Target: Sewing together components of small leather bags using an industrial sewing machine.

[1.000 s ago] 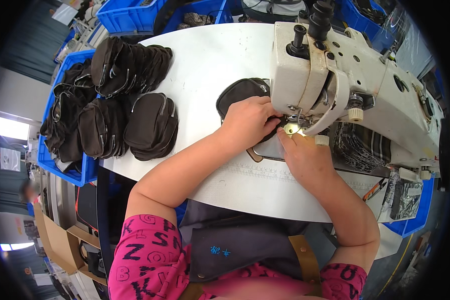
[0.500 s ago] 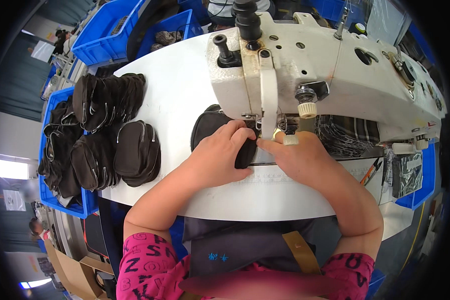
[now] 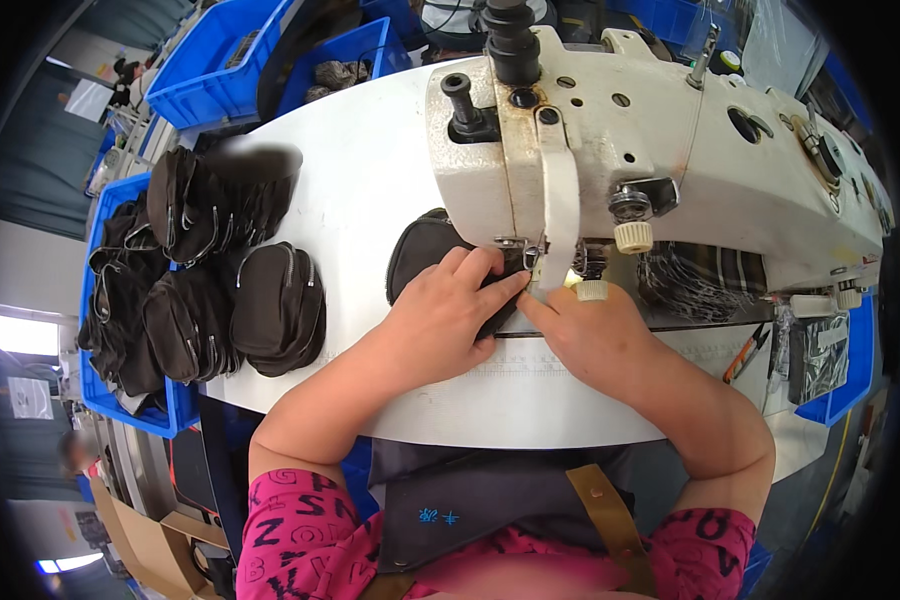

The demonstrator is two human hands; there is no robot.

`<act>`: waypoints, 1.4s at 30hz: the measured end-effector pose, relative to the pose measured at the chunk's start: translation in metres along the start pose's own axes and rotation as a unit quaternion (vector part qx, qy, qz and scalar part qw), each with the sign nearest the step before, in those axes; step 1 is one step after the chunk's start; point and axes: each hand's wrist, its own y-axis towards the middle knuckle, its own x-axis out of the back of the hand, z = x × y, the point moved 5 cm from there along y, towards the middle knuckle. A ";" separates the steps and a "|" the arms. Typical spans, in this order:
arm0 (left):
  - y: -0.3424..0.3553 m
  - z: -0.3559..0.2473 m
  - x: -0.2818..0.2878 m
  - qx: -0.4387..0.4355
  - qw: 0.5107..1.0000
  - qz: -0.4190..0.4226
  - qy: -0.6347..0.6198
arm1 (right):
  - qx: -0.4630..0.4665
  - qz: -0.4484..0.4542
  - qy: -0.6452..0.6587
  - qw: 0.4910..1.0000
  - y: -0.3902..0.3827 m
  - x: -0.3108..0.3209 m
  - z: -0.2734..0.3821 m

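A dark zipped pouch [image 3: 420, 250] lies partly under the head of a white sewing machine [image 3: 610, 130]. My left hand [image 3: 445, 310] is closed on the pouch, fingers on top and thumb at the near edge. Its index finger reaches to the right, close to the presser foot. Just right of the needle area, my right hand [image 3: 600, 335] has its fingers bent, and its index tip meets the left fingertips at the pouch's edge. Whatever the right fingers pinch is hidden by the machine and the hand itself.
Several finished-looking dark pouches [image 3: 278, 310] are piled at the left, some in a blue crate [image 3: 177, 405]. Dark striped fabric pieces [image 3: 700, 280] lie beneath the machine arm. Orange-handled snips [image 3: 745, 355] rest at the right, beside a clear-wrapped packet [image 3: 820, 355].
My left index finger has stretched further right to the right fingertips. The machine and table sit slightly further right in the picture. Both hands stay by the needle with the pouch.
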 end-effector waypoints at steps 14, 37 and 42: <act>-0.002 -0.007 -0.004 -0.051 0.992 -0.065 0.100 | 0.023 -0.125 0.004 0.992 0.006 0.011 0.002; 0.000 -0.001 -0.008 -0.028 0.996 -0.067 0.059 | 0.064 -0.114 0.023 0.991 -0.002 0.010 0.015; -0.001 -0.009 0.006 -0.123 0.979 -0.136 0.094 | 0.070 -0.112 -0.005 0.991 -0.005 0.008 0.017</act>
